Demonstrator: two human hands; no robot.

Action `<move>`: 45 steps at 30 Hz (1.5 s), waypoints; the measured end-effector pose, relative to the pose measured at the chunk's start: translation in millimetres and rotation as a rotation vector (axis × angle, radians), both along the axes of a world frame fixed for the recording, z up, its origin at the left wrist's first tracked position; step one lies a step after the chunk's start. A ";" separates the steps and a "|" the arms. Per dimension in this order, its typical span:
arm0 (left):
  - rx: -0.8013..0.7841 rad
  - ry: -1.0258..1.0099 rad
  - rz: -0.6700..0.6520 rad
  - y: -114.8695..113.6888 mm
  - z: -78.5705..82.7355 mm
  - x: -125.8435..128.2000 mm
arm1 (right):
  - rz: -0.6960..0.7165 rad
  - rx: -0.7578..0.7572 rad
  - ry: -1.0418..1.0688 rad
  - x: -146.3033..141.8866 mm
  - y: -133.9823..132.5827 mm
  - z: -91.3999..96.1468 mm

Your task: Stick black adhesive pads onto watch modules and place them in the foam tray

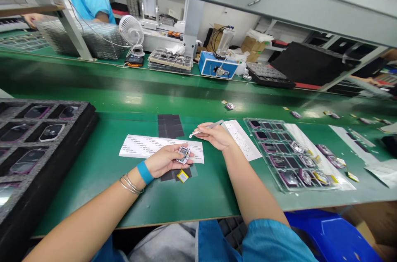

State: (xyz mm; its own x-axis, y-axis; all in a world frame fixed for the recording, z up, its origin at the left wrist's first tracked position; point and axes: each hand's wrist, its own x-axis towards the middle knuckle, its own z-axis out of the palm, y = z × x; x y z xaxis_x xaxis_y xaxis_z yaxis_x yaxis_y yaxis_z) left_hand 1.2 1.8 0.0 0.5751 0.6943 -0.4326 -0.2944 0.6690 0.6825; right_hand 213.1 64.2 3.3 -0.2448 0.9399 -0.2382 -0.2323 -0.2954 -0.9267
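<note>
My left hand (166, 159) is closed around a small square watch case (184, 154), open side up, held just above a white label sheet (139, 146). A small yellow battery (182, 176) hangs or lies right below it on a dark pad. My right hand (214, 134) pinches a pair of tweezers (211, 126) whose tip carries a tiny white piece (191, 135), a short way right of and above the case.
A clear tray (281, 152) of several purple watch cases lies at the right. A black foam tray (40, 129) with more parts sits at the left. Behind runs a green conveyor belt (124, 84) with loose parts, a fan (132, 32) and a blue box (217, 67). A person in blue stands at back left.
</note>
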 end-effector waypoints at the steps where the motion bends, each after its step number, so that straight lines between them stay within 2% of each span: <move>1: 0.030 -0.027 0.012 -1.8 4.0 -1.8 | -0.048 0.040 0.052 -4.0 -5.7 5.1; 5: 0.214 -0.093 0.081 -6.7 20.9 -9.3 | -0.185 0.169 0.224 -24.4 -31.0 25.5; 8: 0.232 -0.091 0.206 -5.6 26.2 -11.8 | -0.268 0.222 0.272 -40.2 -44.1 31.3; 12: 0.169 -0.116 0.405 -0.9 22.8 -10.0 | -0.368 0.226 0.265 -60.7 -50.7 22.6; 16: 0.155 -0.148 0.533 1.8 18.8 -7.3 | -0.363 0.207 0.226 -77.2 -54.2 9.8; 22: 0.164 -0.135 0.550 2.5 20.7 -6.6 | -0.339 0.220 0.182 -83.1 -55.7 3.0; 45: 0.198 -0.141 0.572 4.3 16.7 -5.6 | -0.330 0.214 0.228 -83.9 -54.2 2.2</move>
State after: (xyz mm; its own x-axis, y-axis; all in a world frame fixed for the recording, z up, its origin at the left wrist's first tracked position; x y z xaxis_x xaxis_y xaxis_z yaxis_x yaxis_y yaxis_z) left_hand -4.5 6.1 16.7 0.1305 0.9688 -0.2106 -0.6650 0.2431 0.7061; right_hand 129.1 10.0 5.5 0.0528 0.9986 -0.0047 -0.4867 0.0217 -0.8733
